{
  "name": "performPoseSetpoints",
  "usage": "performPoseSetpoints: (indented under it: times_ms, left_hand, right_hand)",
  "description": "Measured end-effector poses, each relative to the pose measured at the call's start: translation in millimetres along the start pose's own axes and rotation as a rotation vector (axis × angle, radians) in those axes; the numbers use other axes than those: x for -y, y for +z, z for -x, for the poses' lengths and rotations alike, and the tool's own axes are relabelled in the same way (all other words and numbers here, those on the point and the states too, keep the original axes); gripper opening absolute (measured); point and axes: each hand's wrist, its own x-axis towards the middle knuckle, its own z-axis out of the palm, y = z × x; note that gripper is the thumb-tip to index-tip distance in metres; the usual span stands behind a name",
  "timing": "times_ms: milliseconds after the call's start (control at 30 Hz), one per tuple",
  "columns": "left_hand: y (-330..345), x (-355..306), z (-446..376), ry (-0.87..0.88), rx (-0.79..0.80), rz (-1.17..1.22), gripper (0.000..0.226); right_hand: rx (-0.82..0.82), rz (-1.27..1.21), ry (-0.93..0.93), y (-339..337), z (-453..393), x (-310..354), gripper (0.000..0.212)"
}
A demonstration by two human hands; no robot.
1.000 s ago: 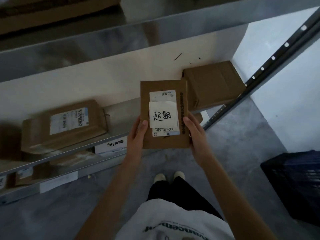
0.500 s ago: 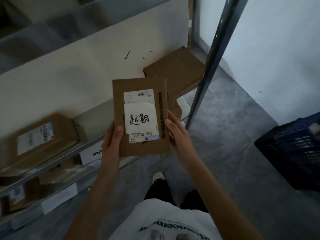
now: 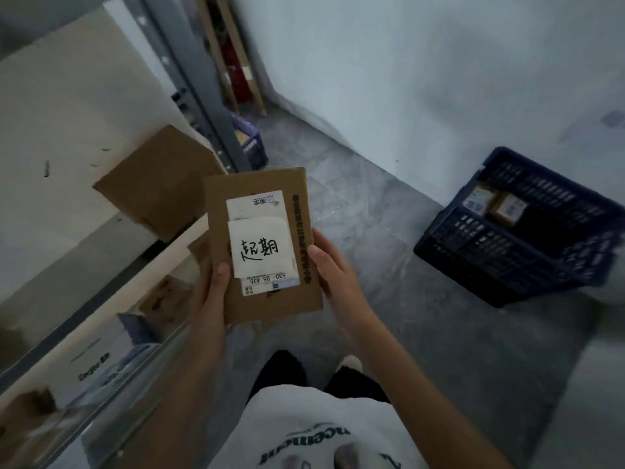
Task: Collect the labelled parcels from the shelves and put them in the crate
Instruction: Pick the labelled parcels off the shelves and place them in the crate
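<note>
A flat brown cardboard parcel [image 3: 216, 204] with a white shipping label and a handwritten white note is held upright in front of me over the floor. My left hand [image 3: 211, 292] grips its left edge, thumb on the front. Its right edge is gripped by my right hand [image 3: 333, 270], thumb on the front as well. The dark blue plastic crate [image 3: 500, 258] stands on the floor to the right, tilted in view, with two labelled parcels [image 3: 493, 203] inside.
The metal shelf unit [image 3: 101, 309] runs along the left, with a brown box [image 3: 159, 181] on its shelf and more boxes on the level below. Its grey upright post [image 3: 199, 86] stands behind the parcel. A white wall closes the right side above the grey floor.
The view has swung right, away from the shelves toward the crate, which now shows its inside. Both hands kept hold of the parcel and carried it along.
</note>
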Motion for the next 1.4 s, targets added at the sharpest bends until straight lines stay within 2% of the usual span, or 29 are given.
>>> performPoseSetpoints:
  times_ms: [67,100,200,267,367,467,567,667,800,900,967,1033,1100,1133,1267,1400]
  left_hand:
    - [47.9,6.9,-6.0,-0.05,0.131,-0.031,0.066]
    - [72.0,10.8,-10.3,-0.071,0.204,-0.068,0.066]
    - [143.8,23.4,-22.5,-0.055,0.366,-0.202,0.07]
    - [192.5,30.9,-25.2,-0.062,0.46,-0.254,0.073]
    - [260.9,40.9,-25.6,-0.065,0.599,-0.313,0.065]
    - [326.1,52.7,-33.6,-0.104,0.672,-0.34,0.073]
    - [389.0,67.3,-48.1,-0.157,0.716,-0.343,0.076]
    - [450.5,74.4,-57.2,-0.217,0.752,-0.355,0.061]
    - [522.0,80.8,-62.1,-0.293,0.792,-0.414,0.058]
    - [579.5,92.5,-60.3,-0.301,0.844,-0.491,0.041]
    - [613.2,106.6,-58.4,-0.314,0.871,-0.562,0.038]
    - [643.5,123.2,-58.4,-0.32,0.885,-0.657,0.051]
    - [670.8,144.1,-61.7,-0.328,0.915,-0.753,0.061]
    - [685.0,151.8,-62.7,-0.324,0.923,-0.792,0.056]
    - [746.2,173.3,-66.1,-0.283,0.959,-0.863,0.037]
    - [802.3,209.8,-83.9,-0.267,0.907,-0.924,0.038]
  right_hand:
    - [-0.128,-0.026,-0.007,-44.8,4.7,7.4,0.037]
    - [-0.195,-0.035,-0.011,-66.6,7.4,11.0,0.041]
    - [-0.405,-0.083,-0.016,-127.3,22.8,25.1,0.071]
    - [-0.535,-0.141,-0.02,-165.4,32.3,31.5,0.078]
    - [-0.67,-0.215,-0.018,-216.1,42.1,42.4,0.065]
    - [-0.763,-0.274,-0.018,-271.2,39.5,51.4,0.049]
    - [-0.826,-0.292,-0.029,-324.7,27.2,68.2,0.046]
    - [-0.872,-0.301,0.0,-376.9,13.0,87.5,0.044]
    - [-0.936,-0.3,0.066,-437.3,2.9,106.0,0.042]
    - [-0.978,-0.212,0.126,-488.4,-3.4,108.0,0.038]
    - [-1.009,-0.16,0.169,-521.0,-8.8,99.4,0.051]
    - [-1.028,-0.179,0.261,-558.7,-14.1,76.9,0.074]
    - [-1.029,-0.177,0.322,-601.9,-19.7,41.4,0.082]
    - [-1.024,-0.186,0.355,-614.6,-19.2,43.7,0.084]
    - [-1.023,-0.227,0.347,-656.3,-24.7,85.2,0.058]
    - [-0.981,-0.174,0.352,-711.5,-45.6,78.7,0.052]
